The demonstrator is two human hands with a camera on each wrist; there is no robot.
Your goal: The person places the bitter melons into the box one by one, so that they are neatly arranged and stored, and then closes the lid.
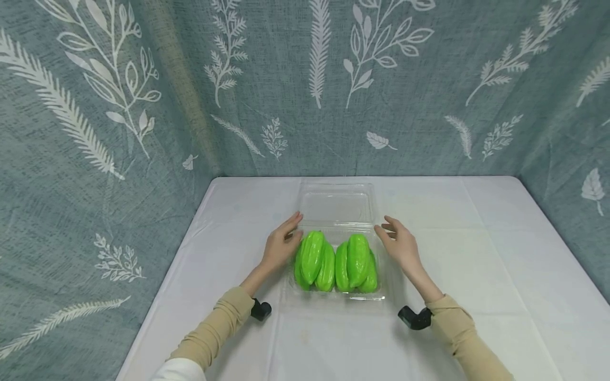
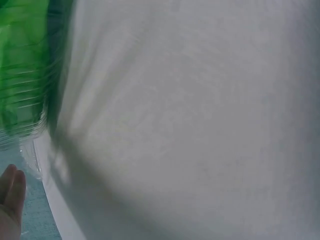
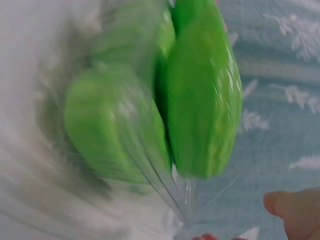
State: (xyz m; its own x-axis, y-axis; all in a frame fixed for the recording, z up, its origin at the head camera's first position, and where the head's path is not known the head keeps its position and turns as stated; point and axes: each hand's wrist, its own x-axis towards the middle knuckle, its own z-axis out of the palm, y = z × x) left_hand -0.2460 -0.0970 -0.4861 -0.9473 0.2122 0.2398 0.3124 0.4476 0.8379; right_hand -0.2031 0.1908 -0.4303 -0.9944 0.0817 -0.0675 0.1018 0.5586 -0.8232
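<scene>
A clear plastic clamshell box lies open on the table, its lid folded back flat behind it. Several glossy bright-green, ridged fruits, elongated and tapering, fill the base in two piles, a left pile and a right pile. At the box's left side is my left hand, fingers extended by the rear corner near the hinge. My right hand is at the opposite rear corner, fingers loosely bent with nothing held. In the right wrist view the green fruit rises above the box's transparent wall.
A white cloth covers the table. Patterned blue-green curtains hang behind it and along both sides. A black wrist-mounted device sits at the right wrist, and another black device at the left.
</scene>
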